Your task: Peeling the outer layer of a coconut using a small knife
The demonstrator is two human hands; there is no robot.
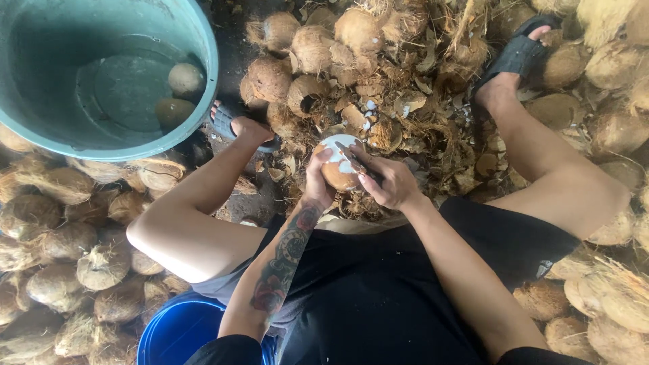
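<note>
My left hand (318, 182) grips a partly peeled coconut (336, 174) between my knees; its top shows white flesh, its lower part brown skin. My right hand (389, 182) holds a small knife (351, 157), whose blade lies across the white part of the coconut. A tattoo covers my left forearm. I sit with both legs spread, wearing black shorts and dark sandals.
A large teal tub (203, 101) at top left holds two peeled coconuts (186, 78) in water. A blue bucket (179, 331) stands by my left thigh. Husked coconuts (101, 267) lie piled on both sides, and husk scraps and shells (378, 101) cover the ground ahead.
</note>
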